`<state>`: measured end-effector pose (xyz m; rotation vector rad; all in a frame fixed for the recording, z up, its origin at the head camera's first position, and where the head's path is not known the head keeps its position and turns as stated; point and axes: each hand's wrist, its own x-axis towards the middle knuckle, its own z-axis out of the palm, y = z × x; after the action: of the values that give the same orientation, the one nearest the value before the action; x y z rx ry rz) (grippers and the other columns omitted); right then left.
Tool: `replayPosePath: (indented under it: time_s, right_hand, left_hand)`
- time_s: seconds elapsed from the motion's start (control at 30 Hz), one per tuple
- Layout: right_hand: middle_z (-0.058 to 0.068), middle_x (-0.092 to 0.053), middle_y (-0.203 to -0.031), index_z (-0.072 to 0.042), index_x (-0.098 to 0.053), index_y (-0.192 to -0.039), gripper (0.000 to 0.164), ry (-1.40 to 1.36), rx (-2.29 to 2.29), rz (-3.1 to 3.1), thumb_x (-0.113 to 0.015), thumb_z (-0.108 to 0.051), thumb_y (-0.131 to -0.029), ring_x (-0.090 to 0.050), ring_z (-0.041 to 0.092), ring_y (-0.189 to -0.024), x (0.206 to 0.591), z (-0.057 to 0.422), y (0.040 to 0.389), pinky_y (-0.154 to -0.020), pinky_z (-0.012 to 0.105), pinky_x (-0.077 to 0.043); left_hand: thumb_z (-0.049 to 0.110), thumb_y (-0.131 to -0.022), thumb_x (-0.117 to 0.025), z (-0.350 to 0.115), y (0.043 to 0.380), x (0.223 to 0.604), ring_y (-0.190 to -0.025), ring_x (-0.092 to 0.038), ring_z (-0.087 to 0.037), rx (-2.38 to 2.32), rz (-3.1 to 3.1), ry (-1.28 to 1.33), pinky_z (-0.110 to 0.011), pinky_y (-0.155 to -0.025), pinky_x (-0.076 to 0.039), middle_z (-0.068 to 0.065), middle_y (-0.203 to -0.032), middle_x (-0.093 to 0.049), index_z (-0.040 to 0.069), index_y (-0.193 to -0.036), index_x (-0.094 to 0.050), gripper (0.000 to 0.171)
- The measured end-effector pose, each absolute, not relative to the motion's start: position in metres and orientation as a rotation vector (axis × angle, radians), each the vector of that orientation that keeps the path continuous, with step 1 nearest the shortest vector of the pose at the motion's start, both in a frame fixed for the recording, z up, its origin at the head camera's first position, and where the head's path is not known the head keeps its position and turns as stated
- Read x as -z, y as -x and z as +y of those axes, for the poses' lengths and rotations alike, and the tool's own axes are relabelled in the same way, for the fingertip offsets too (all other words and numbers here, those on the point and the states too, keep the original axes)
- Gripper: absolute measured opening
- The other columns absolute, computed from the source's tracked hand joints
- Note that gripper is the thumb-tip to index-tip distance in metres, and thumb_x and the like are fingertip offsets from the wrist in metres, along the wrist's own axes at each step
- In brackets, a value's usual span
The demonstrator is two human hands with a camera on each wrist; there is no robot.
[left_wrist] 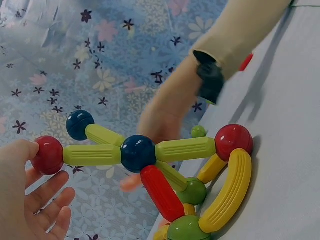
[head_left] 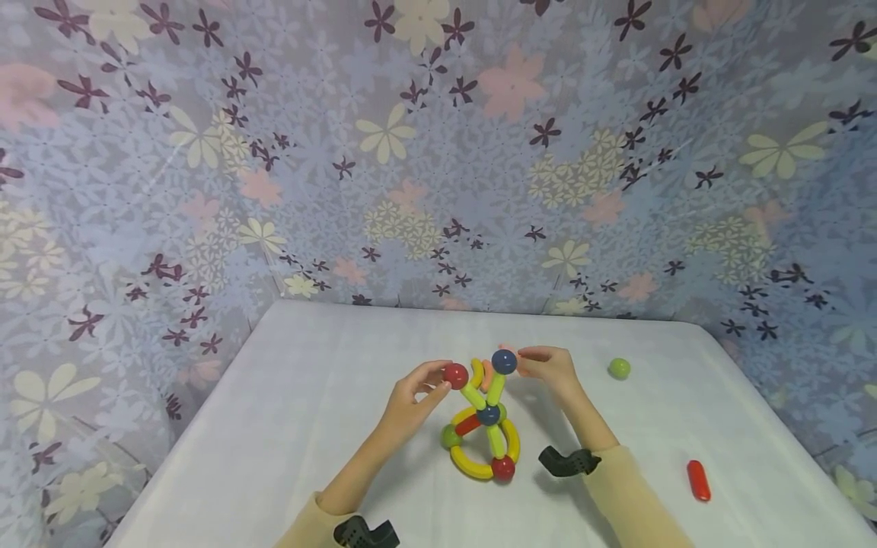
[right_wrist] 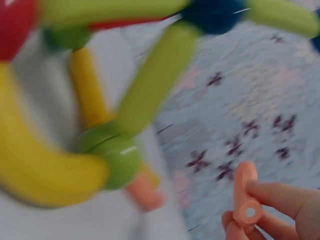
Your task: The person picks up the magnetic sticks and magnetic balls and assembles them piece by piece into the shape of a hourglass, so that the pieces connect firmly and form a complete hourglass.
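A magnetic ball-and-stick model stands on the table, with a base ring of curved yellow sticks (left_wrist: 230,192) joining red and green balls. Straight sticks lean up from it to a central blue ball (head_left: 488,414). From there two lime sticks branch upward, one ending in a red ball (head_left: 455,375), the other in a blue ball (head_left: 504,361). My left hand (head_left: 409,403) pinches that upper red ball between thumb and fingers. Behind the upper blue ball, my right hand (head_left: 556,371) holds a peach-coloured stick (right_wrist: 244,187) with a pale round end, seen in the right wrist view.
On the right of the white table (head_left: 329,358) lie a loose green ball (head_left: 620,368) and a short red stick (head_left: 699,480). A curved yellow stick (head_left: 477,371) and another peach piece (head_left: 487,374) lie behind the model. A flowered cloth (head_left: 438,152) hangs beyond the far edge.
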<state>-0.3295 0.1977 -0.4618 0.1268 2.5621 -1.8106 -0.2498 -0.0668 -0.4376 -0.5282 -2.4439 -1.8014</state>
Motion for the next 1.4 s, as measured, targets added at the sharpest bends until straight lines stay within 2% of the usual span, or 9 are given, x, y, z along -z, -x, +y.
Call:
replayPosePath:
  time_s: [0.2, 0.33, 0.43, 0.63, 0.83, 1.07, 1.13, 1.2, 1.4]
  right_hand:
    - [0.017, -0.058, -0.132, -0.001, -0.056, -0.129, 0.053, 0.019, 1.870, 2.473, -0.071, -0.027, -0.085, -0.063, 0.005, -0.092, 0.410, 0.188, 0.330, -0.102, 0.042, -0.045]
    - [0.016, -0.061, -0.124, 0.001, -0.057, -0.127, 0.051, 0.201, 1.857, 2.405, -0.072, -0.021, -0.084, -0.064, 0.010, -0.092, 0.381, 0.171, 0.326, -0.105, 0.051, -0.039]
    - [0.012, -0.066, -0.116, 0.003, -0.058, -0.124, 0.047, 0.332, 1.766, 2.382, -0.072, -0.017, -0.083, -0.063, 0.014, -0.096, 0.371, 0.160, 0.321, -0.101, 0.048, -0.043]
    - [0.006, -0.070, -0.106, 0.001, -0.062, -0.118, 0.040, 0.397, 1.675, 2.391, -0.072, -0.014, -0.082, -0.063, 0.015, -0.097, 0.373, 0.154, 0.317, -0.084, 0.031, -0.052]
    - [-0.002, -0.069, -0.099, 0.001, -0.061, -0.118, 0.040, 0.444, 1.656, 2.387, -0.072, -0.013, -0.082, -0.063, 0.012, -0.092, 0.374, 0.160, 0.315, -0.083, 0.030, -0.052]
    - [0.000, -0.069, -0.098, 0.003, -0.062, -0.116, 0.039, 0.512, 1.638, 2.368, -0.073, -0.011, -0.081, -0.063, 0.012, -0.089, 0.378, 0.161, 0.312, -0.080, 0.027, -0.053]
    - [-0.002, -0.069, -0.095, 0.003, -0.062, -0.117, 0.039, 0.513, 1.645, 2.357, -0.072, -0.011, -0.082, -0.063, 0.011, -0.089, 0.380, 0.161, 0.312, -0.081, 0.027, -0.053]
    - [0.001, -0.069, -0.097, 0.003, -0.061, -0.118, 0.040, 0.526, 1.649, 2.342, -0.071, -0.012, -0.083, -0.064, 0.012, -0.090, 0.381, 0.161, 0.311, -0.084, 0.029, -0.052]
    - [0.014, -0.065, -0.119, -0.003, -0.059, -0.123, 0.041, 0.451, 1.645, 2.385, -0.064, -0.027, -0.090, -0.063, 0.015, -0.103, 0.385, 0.169, 0.310, -0.098, 0.043, -0.047]
  left_hand:
    - [0.024, -0.093, -0.060, -0.070, 0.253, 0.442, -0.106, -0.060, -0.017, 1.792, -2.418, 0.572, -0.029, -0.091, -0.046, -0.001, -0.116, -0.068, 0.017, -0.126, -0.058, 0.034]
    - [0.023, -0.093, -0.059, -0.070, 0.254, 0.442, -0.106, -0.059, -0.017, 1.796, -2.410, 0.577, -0.027, -0.090, -0.046, -0.001, -0.117, -0.067, 0.016, -0.126, -0.058, 0.033]
    - [0.020, -0.094, -0.059, -0.068, 0.254, 0.441, -0.106, -0.059, -0.018, 1.810, -2.427, 0.560, -0.027, -0.090, -0.045, -0.003, -0.118, -0.067, 0.015, -0.127, -0.058, 0.034]
    - [0.016, -0.094, -0.057, -0.064, 0.243, 0.423, -0.109, -0.058, -0.024, 1.830, -2.467, 0.540, -0.032, -0.092, -0.045, -0.010, -0.120, -0.065, 0.007, -0.128, -0.056, 0.035]
    - [0.015, -0.094, -0.058, -0.066, 0.235, 0.409, -0.106, -0.058, -0.023, 1.810, -2.462, 0.565, -0.028, -0.089, -0.045, -0.010, -0.115, -0.067, 0.007, -0.126, -0.057, 0.033]
    - [0.015, -0.093, -0.059, -0.067, 0.235, 0.409, -0.105, -0.058, -0.022, 1.812, -2.456, 0.538, -0.028, -0.088, -0.044, -0.009, -0.115, -0.067, 0.008, -0.124, -0.058, 0.032]
    - [0.015, -0.093, -0.059, -0.067, 0.233, 0.408, -0.105, -0.058, -0.023, 1.807, -2.459, 0.544, -0.027, -0.088, -0.044, -0.010, -0.115, -0.067, 0.007, -0.124, -0.058, 0.032]
    - [0.014, -0.093, -0.059, -0.067, 0.237, 0.414, -0.106, -0.058, -0.023, 1.806, -2.463, 0.533, -0.027, -0.088, -0.044, -0.010, -0.117, -0.066, 0.007, -0.124, -0.058, 0.032]
    - [0.015, -0.093, -0.060, -0.066, 0.250, 0.438, -0.106, -0.059, -0.021, 1.811, -2.432, 0.512, -0.028, -0.088, -0.045, -0.007, -0.117, -0.067, 0.011, -0.124, -0.058, 0.032]
